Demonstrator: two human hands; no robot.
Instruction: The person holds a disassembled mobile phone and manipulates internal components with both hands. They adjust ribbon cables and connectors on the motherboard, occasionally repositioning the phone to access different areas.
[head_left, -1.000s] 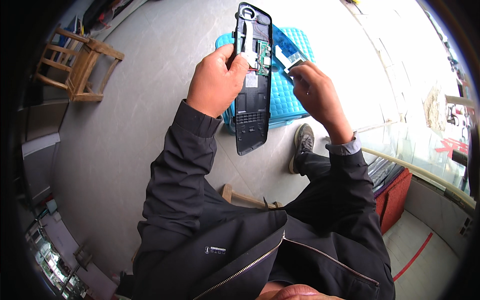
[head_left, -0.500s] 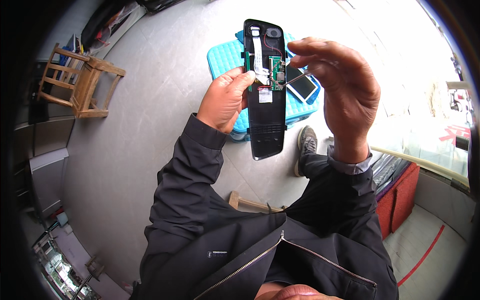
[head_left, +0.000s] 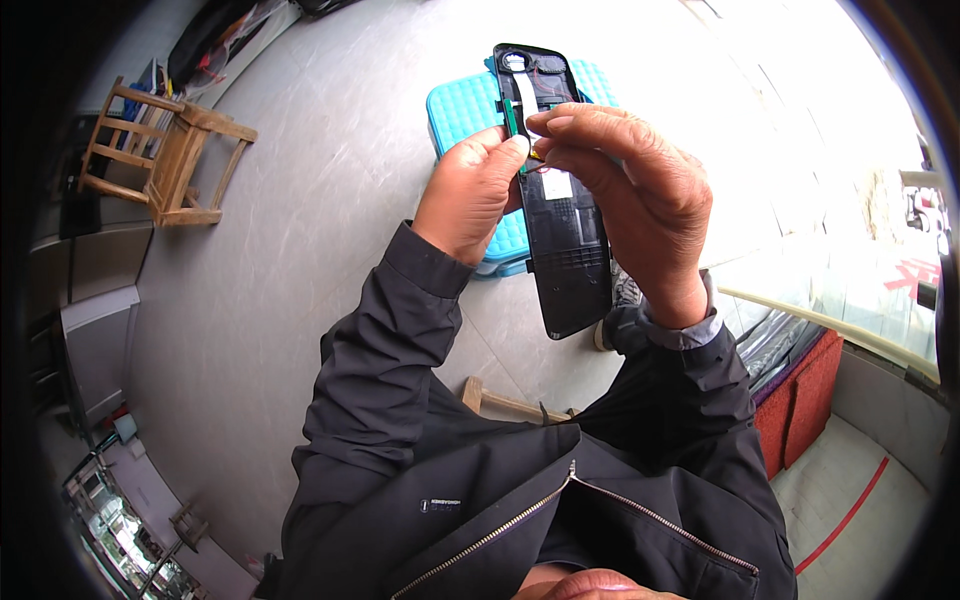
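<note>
In the head view, my left grip holds the casing by its left edge, above the far blue box. My right grip hovers near the ribbon, its hold unclear. I'd brace firmly, touch lightly.

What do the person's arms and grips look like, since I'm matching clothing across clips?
The left sleeve and right sleeve are near-black, creased fabric. The left ends in a plain dark cuff; the right ends in a grey cuff, seemingly turned back. The left grip and right grip are bare, with no glove or wristwatch showing.
</note>
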